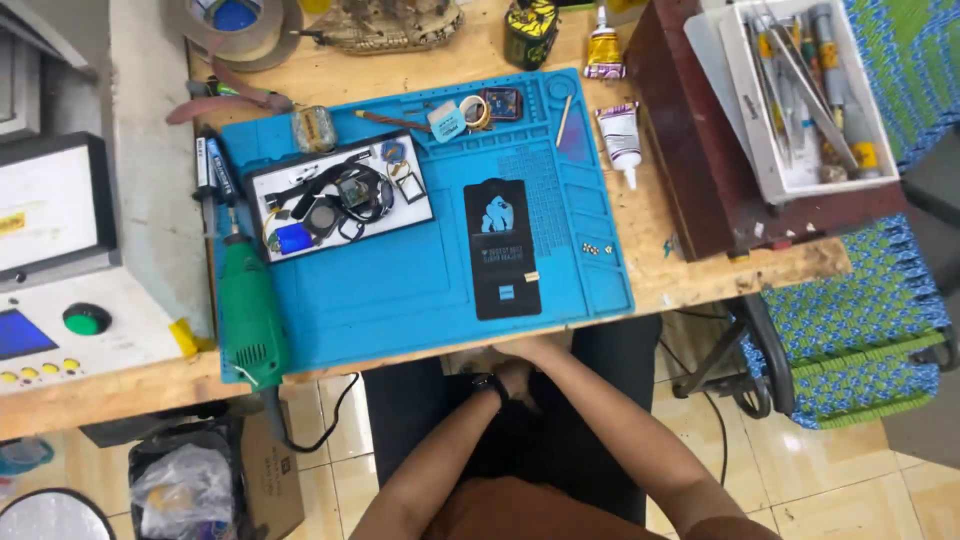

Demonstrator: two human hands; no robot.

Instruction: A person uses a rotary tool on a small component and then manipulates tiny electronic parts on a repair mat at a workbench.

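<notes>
My left hand (517, 386), with a dark watch on its wrist, rests in my lap just below the front edge of the wooden bench (700, 270). My right hand (527, 349) lies against it, right under the bench edge. The fingers are bunched together and partly hidden, so I cannot tell whether they hold anything. Nearest on the bench is a blue work mat (400, 290) with a flat black packet (502, 248) lying on it. A white tray (262, 182) of small dark parts sits on the mat's left half. Three tiny screws (597, 248) lie by the packet.
A green power tool (250, 315) lies along the mat's left edge. Glue tubes (622, 135) and a tape roll (235, 20) sit behind. A white box of hand tools (810, 90) stands at right on a dark case. A machine with a green button (87, 318) is at left, a green woven chair (860, 330) at right.
</notes>
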